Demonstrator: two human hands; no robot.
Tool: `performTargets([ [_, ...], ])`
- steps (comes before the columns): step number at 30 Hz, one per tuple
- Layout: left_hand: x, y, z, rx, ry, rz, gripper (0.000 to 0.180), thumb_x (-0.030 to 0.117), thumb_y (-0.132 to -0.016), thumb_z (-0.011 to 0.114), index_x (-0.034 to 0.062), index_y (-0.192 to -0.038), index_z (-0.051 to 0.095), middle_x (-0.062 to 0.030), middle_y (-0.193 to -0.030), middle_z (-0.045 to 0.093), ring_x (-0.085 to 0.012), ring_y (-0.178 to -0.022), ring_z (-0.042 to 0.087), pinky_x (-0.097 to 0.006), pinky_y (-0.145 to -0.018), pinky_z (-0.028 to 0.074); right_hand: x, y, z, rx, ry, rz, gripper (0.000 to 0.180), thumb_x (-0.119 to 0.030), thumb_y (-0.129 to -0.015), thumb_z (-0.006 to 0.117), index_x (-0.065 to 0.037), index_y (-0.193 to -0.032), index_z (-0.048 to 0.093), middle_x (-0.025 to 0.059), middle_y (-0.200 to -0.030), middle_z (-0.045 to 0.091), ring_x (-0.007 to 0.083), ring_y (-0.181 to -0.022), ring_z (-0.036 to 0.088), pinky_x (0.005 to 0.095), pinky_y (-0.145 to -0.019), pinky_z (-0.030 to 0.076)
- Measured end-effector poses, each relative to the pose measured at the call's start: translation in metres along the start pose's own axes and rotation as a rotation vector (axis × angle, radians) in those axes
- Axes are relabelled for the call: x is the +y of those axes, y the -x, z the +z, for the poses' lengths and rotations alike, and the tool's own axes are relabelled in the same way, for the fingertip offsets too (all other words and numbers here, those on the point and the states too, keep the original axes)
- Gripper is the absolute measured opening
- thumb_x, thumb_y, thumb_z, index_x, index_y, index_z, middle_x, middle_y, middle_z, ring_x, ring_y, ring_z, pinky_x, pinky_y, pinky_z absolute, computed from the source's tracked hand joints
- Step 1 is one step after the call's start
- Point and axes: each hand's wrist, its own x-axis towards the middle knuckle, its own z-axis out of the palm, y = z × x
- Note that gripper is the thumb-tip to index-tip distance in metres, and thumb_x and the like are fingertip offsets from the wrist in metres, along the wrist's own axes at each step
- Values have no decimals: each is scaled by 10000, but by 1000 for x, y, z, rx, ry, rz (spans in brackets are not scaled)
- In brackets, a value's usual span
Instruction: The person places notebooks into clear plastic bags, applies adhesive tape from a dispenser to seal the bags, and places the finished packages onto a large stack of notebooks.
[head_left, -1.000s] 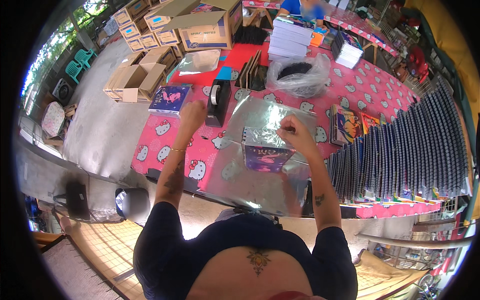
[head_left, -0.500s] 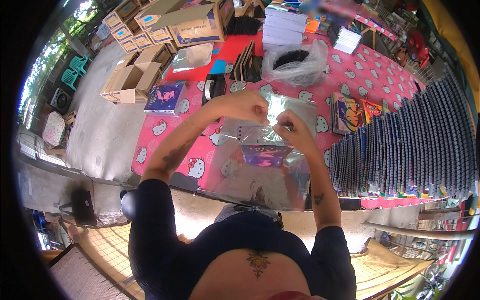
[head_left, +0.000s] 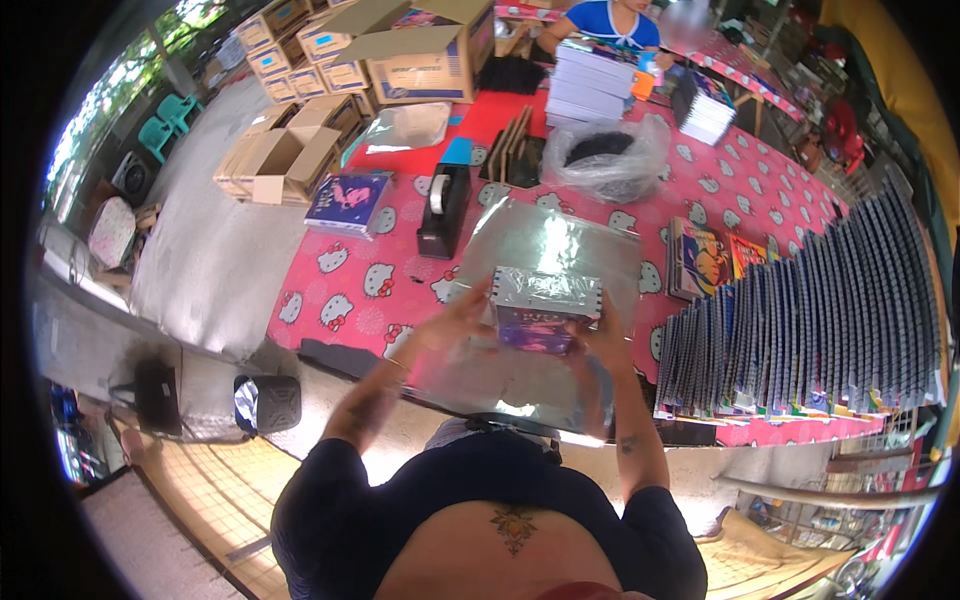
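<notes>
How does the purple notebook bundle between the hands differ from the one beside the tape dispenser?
The middle bundle lies on a clear plastic sheet, the left bundle on the pink tablecloth. The left hand and right hand flank the middle bundle; the left bundle sits untouched. Glossy film covers the middle bundle's top; the left bundle's cover shows plainly. Both look purple.

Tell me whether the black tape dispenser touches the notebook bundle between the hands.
Apart: the head view shows pink tablecloth and clear plastic sheet lying between the tape dispenser and the notebook bundle.
</notes>
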Motion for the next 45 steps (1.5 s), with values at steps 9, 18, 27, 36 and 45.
performTargets([
  [9, 66, 40, -42, 771, 266, 139, 501, 117, -787, 734, 8, -1231, 530, -104, -1125, 619, -176, -956, 621, -322, -873, 512, -61, -70, 67, -175, -206, -36, 735, -445, -966, 588, -97, -1533, 275, 147, -1388, 465, 214, -1114, 564, 348, -935, 440],
  [18, 31, -8, -293, 1361, 572, 502, 613, 145, -800, 795, -67, -1193, 376, -165, -1102, 595, -266, -875, 665, -434, -691, 589, 4, 5, 66, -43, -97, 370, 473, -344, -977, 588, -59, -1348, 521, 80, -1292, 578, 196, -1116, 596, 347, -915, 468],
  [27, 3, -49, -337, 1693, -56, -227, 881, 487, -795, 747, -112, -1325, 377, -255, -1245, 512, -340, -1043, 612, -398, -784, 568, 31, 65, 41, 299, -319, 469, 400, -266, -961, 630, -33, -1278, 555, 66, -1128, 630, 142, -962, 630, 288, -838, 519],
  [36, 0, -29, -359, 1285, -139, -204, 687, 634, -880, 584, -37, -996, 676, -77, -732, 621, -188, -614, 600, -307, -483, 457, 41, 114, 42, 268, -434, 495, 394, -179, -919, 687, 1, -1248, 566, 86, -1076, 644, 144, -981, 623, 292, -846, 526],
  [45, 0, -23, -326, 1087, -16, -36, 516, 582, -870, 655, 128, -643, 563, 17, -524, 458, -116, -429, 446, -280, -392, 348, 4, 194, -17, 396, -279, 543, 364, -145, -925, 647, -39, -1267, 579, 52, -1091, 639, 117, -992, 620, 264, -855, 496],
])
